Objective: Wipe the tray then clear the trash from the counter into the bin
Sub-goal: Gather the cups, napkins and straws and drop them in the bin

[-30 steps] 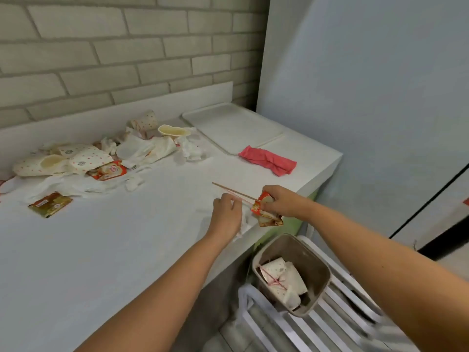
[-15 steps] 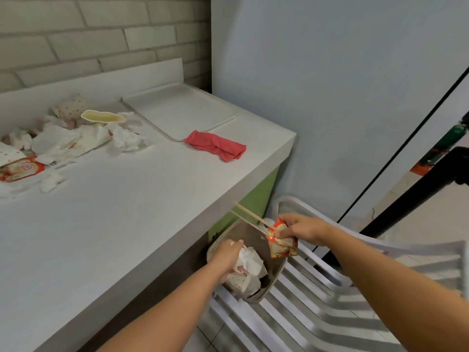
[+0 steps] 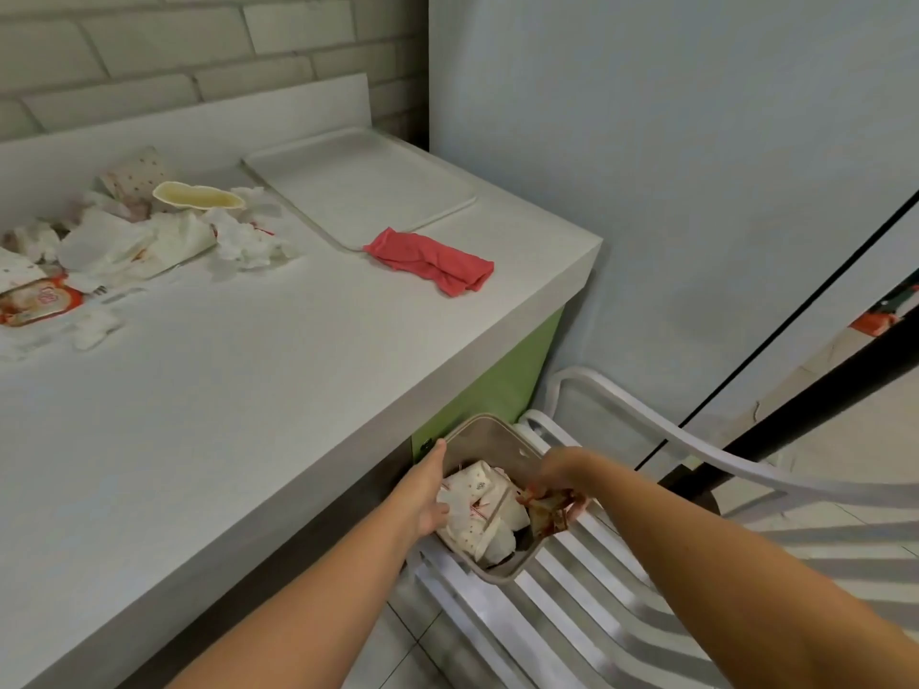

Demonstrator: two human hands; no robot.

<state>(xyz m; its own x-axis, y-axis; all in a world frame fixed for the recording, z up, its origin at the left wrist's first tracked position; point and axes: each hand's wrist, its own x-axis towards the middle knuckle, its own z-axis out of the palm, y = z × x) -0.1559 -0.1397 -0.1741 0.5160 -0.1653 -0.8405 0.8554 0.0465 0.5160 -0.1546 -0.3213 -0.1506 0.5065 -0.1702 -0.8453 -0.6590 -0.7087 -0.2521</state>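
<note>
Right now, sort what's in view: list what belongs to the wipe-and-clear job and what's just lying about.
Belongs to the job:
tray
red cloth beside it
trash pile on the counter
bin
red wrapper, held by the right hand in the bin
left hand, at the bin

Just lying about:
white slatted chair by the bin
black pole

Left hand (image 3: 426,495) in the bin (image 3: 490,431) — right hand (image 3: 561,475) grips red wrapper (image 3: 547,515)
</note>
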